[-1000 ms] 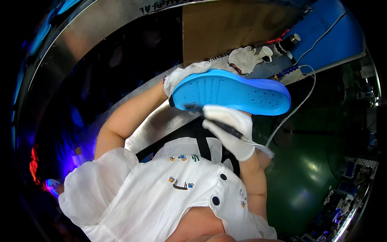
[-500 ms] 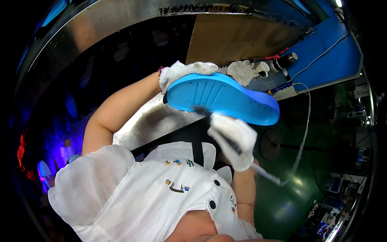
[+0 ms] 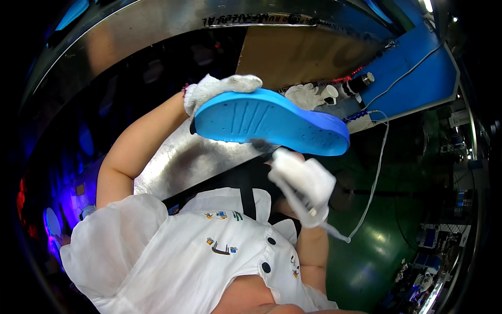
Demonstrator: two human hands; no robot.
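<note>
My left hand (image 3: 222, 90), in a white knitted glove, grips the heel end and upper rim of a bright blue foam shoe sole (image 3: 266, 120). The sole lies slanted, its grooved, dotted face turned toward me and its toe end at the right. Below it my right hand (image 3: 308, 178) is a white motion-smeared shape, apparently gloved, closed round a white hose-fed hand tool (image 3: 290, 196). A dark blurred tip (image 3: 260, 144) of that tool meets the sole's lower edge, or nearly so. The fingers of this hand cannot be made out singly.
A pale hose (image 3: 368, 204) loops from the tool up to a blue coiled fitting (image 3: 358, 114). Behind stand a spare white glove (image 3: 304, 96), a white cup (image 3: 329, 93), a dark flask (image 3: 358, 83) and a cardboard sheet (image 3: 303, 55). Metal surface (image 3: 180, 157) lies below the left forearm.
The sole and my left hand have shifted left and slightly up in the picture, along with the background. My right hand and the tool remain under the sole, still blurred.
</note>
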